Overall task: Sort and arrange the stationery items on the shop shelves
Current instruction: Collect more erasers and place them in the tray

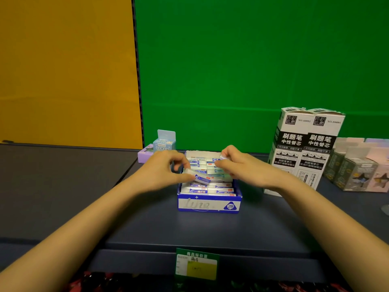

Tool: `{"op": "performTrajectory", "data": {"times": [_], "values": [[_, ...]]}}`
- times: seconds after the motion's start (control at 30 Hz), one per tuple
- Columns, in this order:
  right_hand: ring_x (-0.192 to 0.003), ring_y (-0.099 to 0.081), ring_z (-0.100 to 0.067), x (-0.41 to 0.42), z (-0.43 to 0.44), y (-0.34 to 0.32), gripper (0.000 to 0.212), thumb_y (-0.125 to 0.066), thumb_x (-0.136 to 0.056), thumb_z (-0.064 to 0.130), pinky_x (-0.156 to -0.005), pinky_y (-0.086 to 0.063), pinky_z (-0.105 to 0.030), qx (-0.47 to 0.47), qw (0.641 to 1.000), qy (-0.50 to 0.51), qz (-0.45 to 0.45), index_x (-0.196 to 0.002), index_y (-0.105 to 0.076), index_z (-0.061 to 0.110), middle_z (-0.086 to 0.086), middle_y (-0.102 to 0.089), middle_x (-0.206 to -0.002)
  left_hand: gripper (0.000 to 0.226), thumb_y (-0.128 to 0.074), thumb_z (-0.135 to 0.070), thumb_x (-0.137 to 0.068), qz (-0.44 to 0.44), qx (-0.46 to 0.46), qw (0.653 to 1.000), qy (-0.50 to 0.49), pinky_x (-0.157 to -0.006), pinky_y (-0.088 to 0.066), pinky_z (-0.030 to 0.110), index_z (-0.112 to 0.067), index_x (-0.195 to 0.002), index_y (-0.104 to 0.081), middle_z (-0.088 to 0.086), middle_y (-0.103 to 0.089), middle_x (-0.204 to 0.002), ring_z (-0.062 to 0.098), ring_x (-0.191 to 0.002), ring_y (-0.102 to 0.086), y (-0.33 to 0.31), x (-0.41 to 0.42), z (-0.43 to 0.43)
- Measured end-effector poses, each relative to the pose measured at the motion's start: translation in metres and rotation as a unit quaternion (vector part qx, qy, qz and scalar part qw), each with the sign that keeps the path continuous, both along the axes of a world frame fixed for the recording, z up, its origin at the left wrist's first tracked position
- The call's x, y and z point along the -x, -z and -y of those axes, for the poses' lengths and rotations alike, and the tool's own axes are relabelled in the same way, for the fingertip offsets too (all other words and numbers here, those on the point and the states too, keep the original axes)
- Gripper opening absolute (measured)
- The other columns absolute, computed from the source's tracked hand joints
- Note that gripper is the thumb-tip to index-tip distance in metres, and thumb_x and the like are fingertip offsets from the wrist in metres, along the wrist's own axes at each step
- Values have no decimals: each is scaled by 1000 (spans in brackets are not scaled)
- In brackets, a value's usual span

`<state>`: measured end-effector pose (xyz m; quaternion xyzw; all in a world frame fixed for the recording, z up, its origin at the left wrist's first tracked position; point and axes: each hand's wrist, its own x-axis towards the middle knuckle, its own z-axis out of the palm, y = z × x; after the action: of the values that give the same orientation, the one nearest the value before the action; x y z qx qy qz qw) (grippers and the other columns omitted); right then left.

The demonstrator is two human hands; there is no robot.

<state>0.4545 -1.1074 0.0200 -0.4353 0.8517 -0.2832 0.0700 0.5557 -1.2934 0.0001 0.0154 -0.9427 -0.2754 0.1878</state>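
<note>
A blue and white display box (208,204) marked 2B stands on the dark shelf (189,228), filled with several wrapped white erasers in rows. My left hand (162,171) is over the box's left side and pinches one eraser (199,178), which is tilted above the rows. My right hand (237,167) hovers over the box's far right corner and holds another small eraser (222,157) between thumb and fingers.
Two tall white and black refill boxes (305,148) stand right of the eraser box. Small dark and pink boxes (357,169) sit further right. A pale blue packet (165,142) on a purple box (145,153) is behind left. A green price tag (196,265) hangs on the shelf edge.
</note>
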Motion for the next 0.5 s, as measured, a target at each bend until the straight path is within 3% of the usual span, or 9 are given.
{"op": "performTrajectory", "data": {"times": [0.07,0.17,0.23,0.37,0.43,0.5], "values": [[-69,-42,-9,0,-2,0,14,-39,-95,31,-63,-32,-28,-19,1000,-10,-22,-93,-37,17,7,-47,-77,24,-74,-34,-72,27,27,999,-4,-67,-46,35,-16,-87,-69,2,-58,-75,9,-68,-49,-3,0,2],[-84,-49,-15,1,-6,2,12,-40,-96,26,-65,-29,-26,-45,994,-46,-87,-100,-43,14,2,-52,-93,26,-74,-38,-71,60,87,994,-11,-70,-46,32,-18,-88,-72,-8,-57,-77,10,-75,-52,-8,-2,1],[-95,-51,-17,2,-8,4,23,-45,-95,27,-75,-34,-24,-65,987,-71,-131,-111,-52,11,-1,-54,-102,27,-72,-41,-72,64,131,989,-23,-69,-45,31,-21,-88,-73,-11,-56,-76,10,-77,-53,-11,-2,-1],[-109,-53,-17,4,-7,7,39,-55,-89,33,-95,-40,-32,-84,978,-80,-173,-126,-54,19,-3,-58,-119,33,-71,-46,-71,47,216,975,-29,-74,-47,32,-25,-96,-73,-3,-66,-92,13,-87,-57,-14,0,-5],[-108,-54,-17,4,-7,8,44,-61,-84,36,-94,-42,-32,-77,978,-59,-184,-126,-52,25,1,-60,-117,33,-70,-45,-72,43,218,975,-15,-75,-47,31,-25,-98,-73,-3,-66,-97,14,-89,-58,-14,1,-8],[-93,-55,-17,3,-7,8,41,-68,-79,35,-84,-44,-33,-57,983,-44,-171,-116,-52,28,4,-60,-99,28,-69,-41,-76,45,208,977,-1,-75,-46,29,-24,-99,-73,-3,-65,-100,13,-90,-57,-14,2,-11]]}}
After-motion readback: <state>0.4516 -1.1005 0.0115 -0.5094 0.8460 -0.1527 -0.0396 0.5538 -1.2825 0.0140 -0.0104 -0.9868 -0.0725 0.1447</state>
